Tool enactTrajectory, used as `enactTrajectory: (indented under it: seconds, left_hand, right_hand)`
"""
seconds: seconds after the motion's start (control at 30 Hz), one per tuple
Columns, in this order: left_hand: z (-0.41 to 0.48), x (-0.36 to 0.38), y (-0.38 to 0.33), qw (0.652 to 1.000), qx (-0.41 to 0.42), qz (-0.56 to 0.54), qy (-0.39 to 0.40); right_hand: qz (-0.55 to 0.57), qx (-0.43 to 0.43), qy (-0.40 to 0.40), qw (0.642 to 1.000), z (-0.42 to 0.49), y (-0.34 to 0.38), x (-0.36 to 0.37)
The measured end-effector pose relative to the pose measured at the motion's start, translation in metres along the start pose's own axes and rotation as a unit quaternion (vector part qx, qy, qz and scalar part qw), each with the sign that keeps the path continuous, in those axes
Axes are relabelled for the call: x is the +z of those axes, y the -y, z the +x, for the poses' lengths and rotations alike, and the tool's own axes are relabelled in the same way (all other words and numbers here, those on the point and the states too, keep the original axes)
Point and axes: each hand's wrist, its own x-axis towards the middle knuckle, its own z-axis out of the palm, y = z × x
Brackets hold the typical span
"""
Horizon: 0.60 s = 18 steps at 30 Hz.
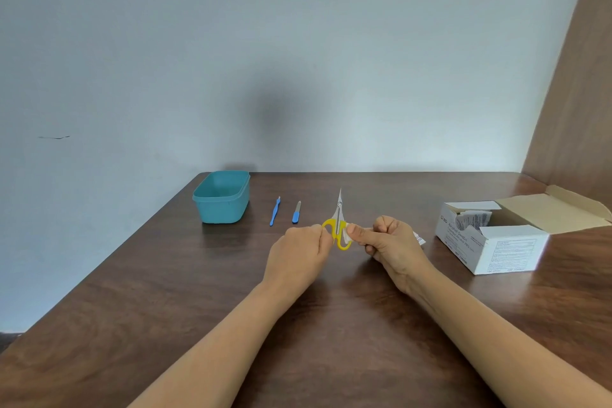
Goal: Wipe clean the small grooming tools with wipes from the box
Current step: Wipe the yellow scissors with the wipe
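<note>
Yellow-handled scissors (338,223) are held above the table (185,275) on my feed, blades pointing away: the left hand (299,255) curls round one loop, the right hand (390,247), fist-like, pinches a white wipe (347,236) against the other, near the open box (490,243).

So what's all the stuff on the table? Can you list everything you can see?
tub: 1, teal, far left
thin tool: 1, blue, lying right of the tub
nail file: 1, blue handle, right of the thin tool
scissors: 1, yellow handles, held up in the middle
wipe: 1, white, against the scissors' handle
box: 1, white, open, right side
scrap: 1, white, lying left of the box
table: 1, dark brown
left hand: 1, grips the scissors' handle
right hand: 1, pinches the wipe
</note>
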Motion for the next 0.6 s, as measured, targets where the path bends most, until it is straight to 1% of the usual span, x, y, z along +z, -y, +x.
enactTrajectory:
  seconds: [0.17, 0.27, 0.33, 0.4, 0.5, 0.6]
  left_hand:
    - [-0.0017, -0.0014, -0.0055, 1.0, 0.0, -0.002, -0.017]
    - [-0.0046, -0.0036, -0.0099, 1.0, 0.005, 0.004, -0.031]
    - [-0.0055, -0.0044, -0.0103, 0.999, 0.009, 0.012, -0.051]
    - [-0.0044, -0.0039, -0.0088, 0.998, -0.002, -0.004, -0.065]
    - [-0.002, -0.0014, -0.0063, 0.995, -0.025, -0.079, -0.054]
    - [-0.0016, -0.0019, -0.0075, 0.987, -0.039, -0.152, -0.033]
  right_hand:
    - [-0.025, -0.049, -0.008, 0.998, -0.0041, 0.0025, 0.0036]
    - [-0.031, -0.05, -0.002, 0.998, -0.0033, 0.0013, 0.0044]
    - [-0.021, -0.035, 0.012, 0.999, -0.0029, 0.0009, 0.0056]
    - [0.017, -0.002, 0.032, 0.999, -0.002, 0.001, 0.0072]
    - [0.105, 0.058, 0.07, 0.99, -0.0017, 0.0011, 0.0096]
    - [0.165, 0.085, 0.087, 0.979, -0.0028, 0.0023, 0.0105]
